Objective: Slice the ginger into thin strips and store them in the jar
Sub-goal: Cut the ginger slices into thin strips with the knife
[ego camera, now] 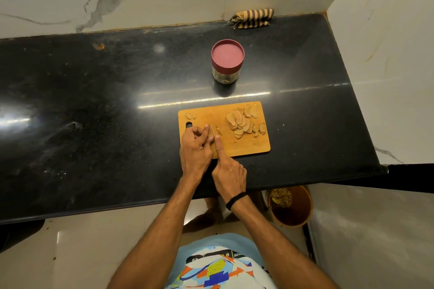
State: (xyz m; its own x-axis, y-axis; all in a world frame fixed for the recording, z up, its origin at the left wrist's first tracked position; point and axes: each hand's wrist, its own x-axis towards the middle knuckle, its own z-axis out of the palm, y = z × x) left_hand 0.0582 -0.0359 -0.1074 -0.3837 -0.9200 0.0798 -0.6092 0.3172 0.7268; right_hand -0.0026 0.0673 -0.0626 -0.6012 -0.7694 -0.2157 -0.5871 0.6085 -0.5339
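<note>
On the board (246, 145), two hands, one knife (212, 130).
The right hand (229, 171) grips it; left hand (196, 145) fingers curl beside it, hold unclear.

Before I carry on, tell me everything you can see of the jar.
The jar is round, with a clear body, glass or plastic, and a wide maroon lid that sits on it. It stands upright on the black counter, beyond the cutting board and apart from it. A few pale bits show at its bottom. Nothing else touches it.
</note>
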